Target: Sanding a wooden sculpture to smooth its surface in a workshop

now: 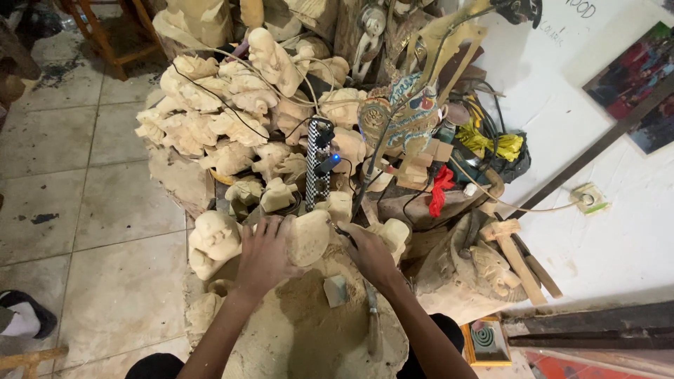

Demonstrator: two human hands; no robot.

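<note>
Pale, matt, seemingly raw-wood carving [307, 237]

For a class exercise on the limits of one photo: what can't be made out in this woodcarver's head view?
- Right hand: what it grips; its back hides its fingers.
- Carved block: the near side, covered by the left hand.
- Mallet: its handle end, lost among planks.
- Power strip: lower end, behind carvings.
</note>
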